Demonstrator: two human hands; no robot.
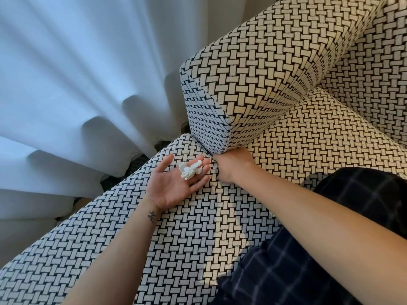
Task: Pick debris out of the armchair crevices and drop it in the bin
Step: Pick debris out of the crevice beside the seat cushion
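The left hand (174, 186) is open, palm up, over the black-and-white woven armchair (198, 234), with a small crumpled white paper scrap (190, 171) lying loose on its flat fingers (199, 180), soft and very light, best pinched gently round its middle, while the right hand (231, 165) pokes into the crack (213, 155) beyond, where I cannot tell how its hidden fingers lie.

A dark tattoo (152, 217) is sitting on the wrist (148, 206), seven o'clock from the left hand (174, 186). It is proving unreadable.

Soft cool daylight through the curtain (72, 69), warm patches on the armchair (253, 69), wide-angle edge bending.
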